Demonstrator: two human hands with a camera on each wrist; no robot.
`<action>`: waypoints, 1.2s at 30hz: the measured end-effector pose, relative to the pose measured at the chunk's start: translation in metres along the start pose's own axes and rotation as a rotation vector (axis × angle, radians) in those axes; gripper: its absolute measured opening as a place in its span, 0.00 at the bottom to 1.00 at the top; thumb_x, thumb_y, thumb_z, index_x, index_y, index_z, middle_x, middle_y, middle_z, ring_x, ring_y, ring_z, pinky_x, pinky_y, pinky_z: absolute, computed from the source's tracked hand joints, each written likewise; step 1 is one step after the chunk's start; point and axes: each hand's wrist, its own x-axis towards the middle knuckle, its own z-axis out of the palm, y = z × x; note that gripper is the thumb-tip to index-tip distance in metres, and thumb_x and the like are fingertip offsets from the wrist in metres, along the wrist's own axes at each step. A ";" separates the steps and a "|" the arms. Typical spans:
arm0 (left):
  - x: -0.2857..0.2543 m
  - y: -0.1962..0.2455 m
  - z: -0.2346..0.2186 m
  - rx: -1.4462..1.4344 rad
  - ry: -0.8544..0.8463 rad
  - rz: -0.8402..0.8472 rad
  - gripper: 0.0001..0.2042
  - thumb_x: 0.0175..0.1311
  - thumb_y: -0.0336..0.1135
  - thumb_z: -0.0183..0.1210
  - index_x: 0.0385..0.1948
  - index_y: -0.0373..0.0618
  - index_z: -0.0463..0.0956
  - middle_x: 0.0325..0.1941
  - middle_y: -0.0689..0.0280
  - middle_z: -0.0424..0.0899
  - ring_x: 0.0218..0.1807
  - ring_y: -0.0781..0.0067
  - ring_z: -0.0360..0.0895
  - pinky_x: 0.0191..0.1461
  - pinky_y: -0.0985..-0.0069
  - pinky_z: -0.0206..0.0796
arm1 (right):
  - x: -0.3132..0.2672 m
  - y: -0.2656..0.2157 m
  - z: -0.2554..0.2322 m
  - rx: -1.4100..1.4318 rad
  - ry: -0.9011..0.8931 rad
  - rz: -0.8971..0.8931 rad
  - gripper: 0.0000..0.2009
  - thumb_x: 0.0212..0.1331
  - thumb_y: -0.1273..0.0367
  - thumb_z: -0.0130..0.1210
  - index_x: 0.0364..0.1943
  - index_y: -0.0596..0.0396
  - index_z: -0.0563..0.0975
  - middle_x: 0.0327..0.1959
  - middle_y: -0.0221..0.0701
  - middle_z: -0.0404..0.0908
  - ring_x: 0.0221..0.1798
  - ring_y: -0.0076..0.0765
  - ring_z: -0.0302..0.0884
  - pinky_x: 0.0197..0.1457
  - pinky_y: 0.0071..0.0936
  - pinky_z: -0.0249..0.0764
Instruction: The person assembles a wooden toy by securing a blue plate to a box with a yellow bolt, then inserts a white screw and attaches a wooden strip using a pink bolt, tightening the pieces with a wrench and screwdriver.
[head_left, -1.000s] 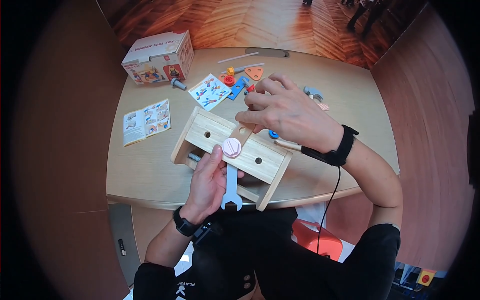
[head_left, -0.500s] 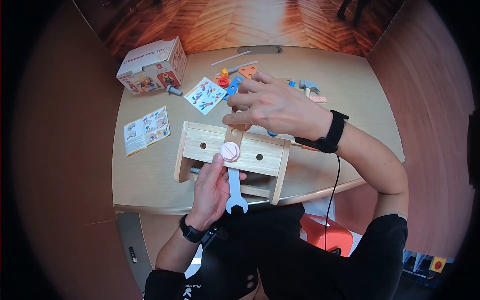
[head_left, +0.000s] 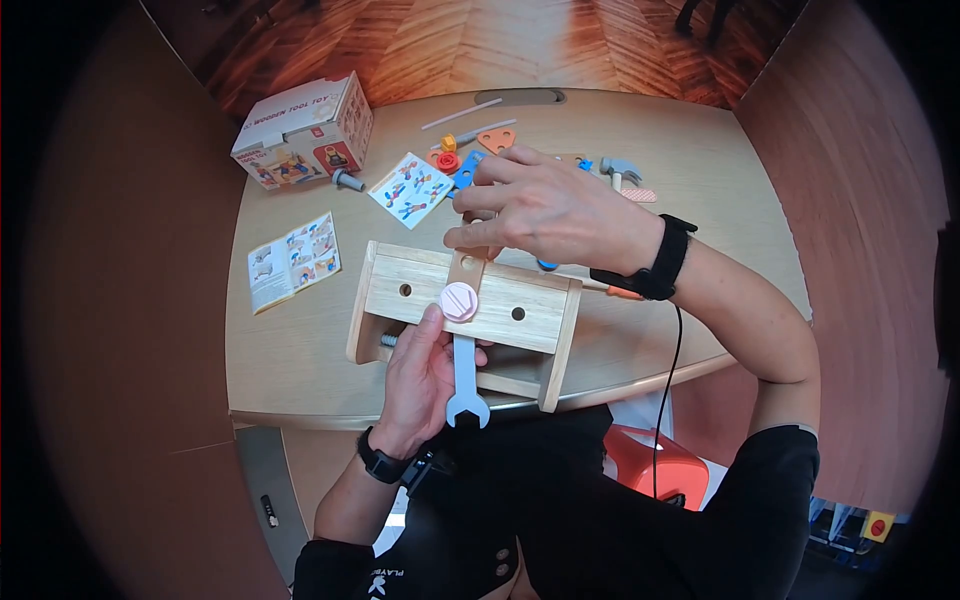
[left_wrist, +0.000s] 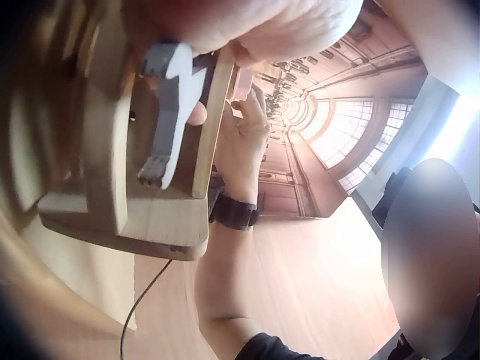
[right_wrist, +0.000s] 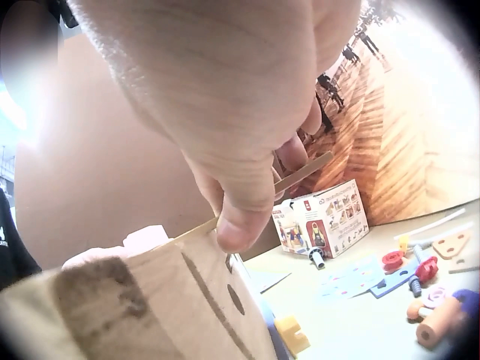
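Note:
A wooden toy workbench (head_left: 400,270) is tilted at the table's near edge. On its panel a pink slotted bolt (head_left: 459,301) sits over one end of a brown strip with holes (head_left: 466,264). My right hand (head_left: 545,215) pinches the strip's far part between thumb and fingers; the strip's end sticks out past them in the right wrist view. My left hand (head_left: 415,385) has its thumb at the bolt's edge and its fingers curled under the panel, behind a grey toy wrench (head_left: 465,375). The wrench's open-ended jaw points toward me; its upper end is hidden under the panel.
Behind lie an instruction sheet (head_left: 410,190), a blue strip (head_left: 468,170), a red piece (head_left: 447,162), an orange triangle (head_left: 497,140) and a toy hammer (head_left: 620,170). A printed box (head_left: 300,130) and grey bolt (head_left: 348,180) stand left, above a booklet (head_left: 295,262). A cable (head_left: 664,400) hangs from the right wrist.
The workbench has turned to lie more level across the view, and the strip with the right hand has swung a little left. Both hands keep their holds; over the last half second little moves.

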 end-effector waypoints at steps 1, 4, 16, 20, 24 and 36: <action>0.000 0.001 0.000 -0.002 0.006 -0.015 0.23 0.84 0.49 0.43 0.57 0.35 0.75 0.43 0.54 0.85 0.39 0.70 0.83 0.46 0.73 0.78 | -0.001 0.000 0.001 0.000 0.000 0.001 0.09 0.58 0.65 0.58 0.40 0.38 0.86 0.36 0.20 0.75 0.50 0.30 0.73 0.59 0.30 0.68; 0.002 0.002 -0.007 -0.004 -0.026 -0.041 0.23 0.84 0.49 0.43 0.56 0.35 0.75 0.42 0.54 0.85 0.38 0.71 0.83 0.45 0.73 0.78 | 0.001 -0.001 -0.002 0.011 0.013 -0.002 0.08 0.58 0.65 0.58 0.39 0.38 0.86 0.36 0.19 0.76 0.49 0.29 0.72 0.59 0.30 0.68; -0.004 -0.011 0.011 0.016 0.035 0.058 0.23 0.84 0.49 0.42 0.54 0.34 0.75 0.41 0.57 0.83 0.38 0.72 0.79 0.47 0.74 0.75 | 0.002 -0.002 -0.007 -0.017 -0.042 -0.014 0.09 0.58 0.65 0.58 0.40 0.38 0.86 0.37 0.18 0.76 0.48 0.29 0.73 0.57 0.30 0.68; -0.004 -0.016 0.010 0.029 0.027 0.083 0.21 0.85 0.47 0.40 0.58 0.37 0.72 0.46 0.58 0.82 0.39 0.71 0.78 0.46 0.73 0.74 | 0.003 -0.004 -0.007 0.011 -0.029 -0.008 0.09 0.58 0.66 0.58 0.40 0.39 0.86 0.39 0.19 0.78 0.48 0.29 0.73 0.58 0.30 0.68; -0.004 -0.021 0.014 0.013 0.049 0.116 0.22 0.85 0.47 0.39 0.57 0.36 0.73 0.45 0.58 0.82 0.40 0.71 0.78 0.47 0.73 0.74 | 0.007 -0.003 -0.005 0.031 -0.026 -0.009 0.09 0.58 0.66 0.57 0.40 0.41 0.85 0.42 0.21 0.79 0.49 0.31 0.74 0.60 0.31 0.69; -0.005 -0.022 0.012 -0.016 0.053 0.123 0.24 0.84 0.50 0.41 0.55 0.35 0.75 0.44 0.57 0.83 0.42 0.73 0.79 0.50 0.73 0.75 | 0.009 -0.006 -0.014 0.076 -0.079 0.041 0.11 0.59 0.66 0.56 0.44 0.42 0.84 0.41 0.22 0.77 0.52 0.32 0.76 0.54 0.32 0.77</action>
